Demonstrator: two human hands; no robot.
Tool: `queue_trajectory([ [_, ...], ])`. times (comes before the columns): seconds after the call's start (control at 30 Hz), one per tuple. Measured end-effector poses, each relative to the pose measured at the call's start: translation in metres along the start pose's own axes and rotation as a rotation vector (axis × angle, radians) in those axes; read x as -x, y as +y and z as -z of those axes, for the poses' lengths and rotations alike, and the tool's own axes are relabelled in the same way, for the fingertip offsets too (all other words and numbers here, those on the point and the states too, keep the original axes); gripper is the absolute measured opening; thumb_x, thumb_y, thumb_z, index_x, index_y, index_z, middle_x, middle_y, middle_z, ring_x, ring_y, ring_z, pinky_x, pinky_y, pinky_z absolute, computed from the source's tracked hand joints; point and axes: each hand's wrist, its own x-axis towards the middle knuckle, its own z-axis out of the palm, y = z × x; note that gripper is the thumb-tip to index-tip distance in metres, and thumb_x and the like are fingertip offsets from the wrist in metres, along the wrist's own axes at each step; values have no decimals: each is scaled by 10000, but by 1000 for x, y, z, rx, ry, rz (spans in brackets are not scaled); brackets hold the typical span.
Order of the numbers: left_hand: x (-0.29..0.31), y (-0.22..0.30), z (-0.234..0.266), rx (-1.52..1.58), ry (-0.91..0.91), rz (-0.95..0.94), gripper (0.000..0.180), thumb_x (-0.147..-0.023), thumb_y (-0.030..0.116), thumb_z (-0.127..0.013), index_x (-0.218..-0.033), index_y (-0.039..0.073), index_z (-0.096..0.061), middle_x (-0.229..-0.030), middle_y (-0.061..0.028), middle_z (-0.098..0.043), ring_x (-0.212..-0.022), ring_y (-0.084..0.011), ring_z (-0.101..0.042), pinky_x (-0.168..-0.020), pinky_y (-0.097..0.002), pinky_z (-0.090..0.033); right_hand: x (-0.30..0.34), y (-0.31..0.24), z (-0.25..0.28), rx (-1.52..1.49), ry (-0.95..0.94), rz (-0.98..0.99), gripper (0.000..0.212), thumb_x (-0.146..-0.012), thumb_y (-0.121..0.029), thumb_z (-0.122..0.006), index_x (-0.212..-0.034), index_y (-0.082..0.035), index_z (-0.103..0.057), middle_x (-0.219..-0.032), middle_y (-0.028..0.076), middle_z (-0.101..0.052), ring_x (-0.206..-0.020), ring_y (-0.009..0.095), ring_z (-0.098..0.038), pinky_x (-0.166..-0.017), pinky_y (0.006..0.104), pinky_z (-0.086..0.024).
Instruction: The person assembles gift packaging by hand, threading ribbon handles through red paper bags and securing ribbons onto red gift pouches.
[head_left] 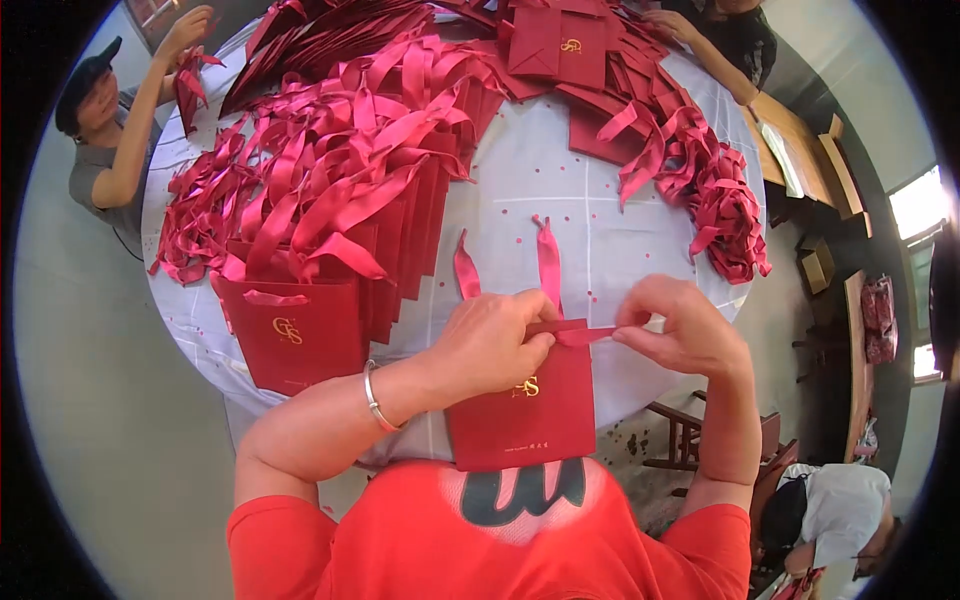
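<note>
A flat red paper gift bag (530, 425) with gold print lies at the table's near edge, against my shirt. My left hand (495, 340) pinches the bag's top edge, thumb and fingers closed near the ribbon. From that edge a pink satin ribbon (585, 336) runs right to my right hand (680, 325), whose thumb and forefinger are closed on its end. Two loose ribbon tails (548, 258) stick out beyond the bag's top. Left of my wrist stands a row of finished-looking red bags (300, 335) with ribbon handles; my left forearm passes close beside the front one.
A white-covered round table (530, 190) carries red scraps, a ribbon pile (728, 215) at right and flat bags (560, 45) at the far side. One person (120, 140) handles a bag at far left; another (725, 45) reaches in at far right. Wooden chairs (700, 440) stand at right.
</note>
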Motion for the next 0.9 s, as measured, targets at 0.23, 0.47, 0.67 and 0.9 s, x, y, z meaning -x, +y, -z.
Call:
queue_trajectory([
  [0.23, 2, 3, 1, 25, 7, 35, 171, -837, 169, -654, -954, 44, -655, -833, -135, -724, -757, -301, -689, -675, -399, -506, 40, -7, 0, -901, 167, 137, 134, -793, -9, -749, -847, 37, -636, -795, 96, -655, -710, 159, -619, -640, 266, -480],
  [0.47, 1, 2, 2, 11, 14, 21, 163, -833, 169, -647, -932, 40, -643, -763, -137, -698, -699, -308, -663, -633, -414, -476, 38, -4, -23, -1379, 24, 508, 243, -783, -93, -761, -913, 99, -687, -731, 196, -632, -629, 230, -650, -538, 308, -516],
  [0.67, 4, 0, 3, 21, -12, -2, 150, -850, 85, -589, -981, 22, -624, -764, -146, -685, -716, -313, -665, -634, -400, -486, 30, 4, -50, -1302, 401, 498, 282, -782, -114, -731, -990, 69, -684, -912, 188, -593, -633, 253, -628, -541, 331, -513],
  [0.9, 6, -9, -4, 35, 125, -145, 207, -843, -20, -536, -1046, 2, -567, -901, -176, -685, -797, -353, -665, -687, -430, -506, 15, -30, -42, -647, 736, 405, 60, -844, 9, -673, -868, -9, -621, -1021, 142, -602, -940, 209, -555, -827, 330, -464],
])
